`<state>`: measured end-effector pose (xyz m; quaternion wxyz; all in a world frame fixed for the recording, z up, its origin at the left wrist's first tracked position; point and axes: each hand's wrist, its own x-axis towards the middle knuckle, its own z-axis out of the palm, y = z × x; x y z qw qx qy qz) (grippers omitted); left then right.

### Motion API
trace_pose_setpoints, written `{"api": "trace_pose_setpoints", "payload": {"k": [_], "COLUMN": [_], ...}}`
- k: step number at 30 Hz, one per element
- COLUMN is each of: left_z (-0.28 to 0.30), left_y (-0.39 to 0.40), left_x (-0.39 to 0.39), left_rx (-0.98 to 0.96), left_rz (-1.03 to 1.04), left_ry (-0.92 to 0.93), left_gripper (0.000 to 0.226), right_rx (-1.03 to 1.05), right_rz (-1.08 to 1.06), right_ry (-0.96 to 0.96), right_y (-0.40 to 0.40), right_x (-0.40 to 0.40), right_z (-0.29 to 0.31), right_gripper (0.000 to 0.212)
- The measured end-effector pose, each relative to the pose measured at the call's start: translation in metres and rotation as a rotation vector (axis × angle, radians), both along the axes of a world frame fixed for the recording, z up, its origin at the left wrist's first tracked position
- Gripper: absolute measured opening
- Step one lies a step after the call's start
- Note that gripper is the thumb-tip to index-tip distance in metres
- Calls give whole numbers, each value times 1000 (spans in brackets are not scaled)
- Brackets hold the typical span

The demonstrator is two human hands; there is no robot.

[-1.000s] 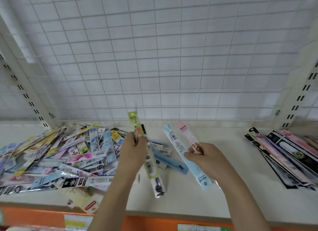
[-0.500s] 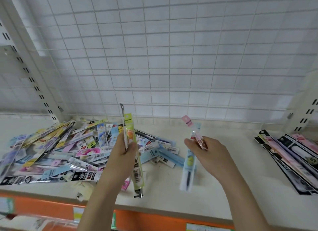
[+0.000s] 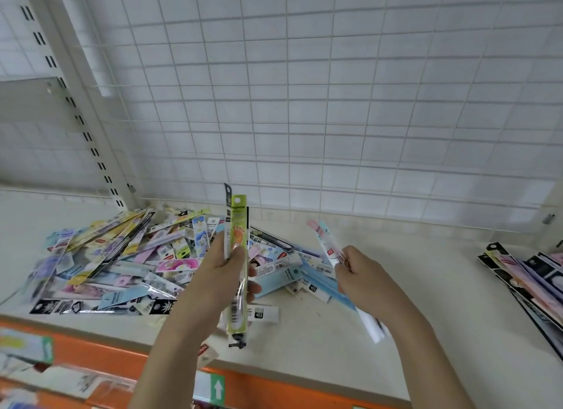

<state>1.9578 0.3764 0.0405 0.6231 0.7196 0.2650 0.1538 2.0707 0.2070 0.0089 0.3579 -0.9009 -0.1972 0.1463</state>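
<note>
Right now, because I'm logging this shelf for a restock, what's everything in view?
green packet: one, lime green, upright in the left hand, a dark-tipped one behind it
pink and pale blue packets: at least two, pink and pale blue, in the right hand
packet pile: many, mixed colours, on the shelf at left
packet stack: several, black and pink, at far right
shelf: one, cream, under both
wire grid: one, white, behind
slotted post: one, cream, left
shelf edge: one, orange, front
left hand: grips the green packet
right hand: pinches the pink and pale blue packets
</note>
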Motion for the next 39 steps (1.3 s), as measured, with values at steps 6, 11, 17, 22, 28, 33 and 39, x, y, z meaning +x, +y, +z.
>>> {"api": "trace_pose_setpoints", "payload": {"k": [6,11,17,22,28,33,39], "left_z": [-4,-10,-24,-31,-24,6,34], "left_y": [15,13,6,-2,-9,-14,-19], "left_x": [9,11,26,37,47,50,44], "left_rx": [7,366,656,850,950,883,650], "left_rz": [61,-60,-108,-188,-208,-193,-89], "left_ry": [125,261,470,613,357,2,-273], "left_gripper": [24,36,31,28,30,27,22], "right_rx": [21,-2,24,51,84,209,89], "right_rz": [-25,-58,-121,-135,-137,-149,-94], "right_ry": [-4,-87,-128,-105,-80,13,-87], "right_y": [6,3,-10,-21,-28,-26,-20], "right_x": [0,1,3,2,5,6,7], "right_z": [-1,-5,-6,-6,-8,-7,-12], "right_gripper": [17,33,39,40,34,28,28]}}
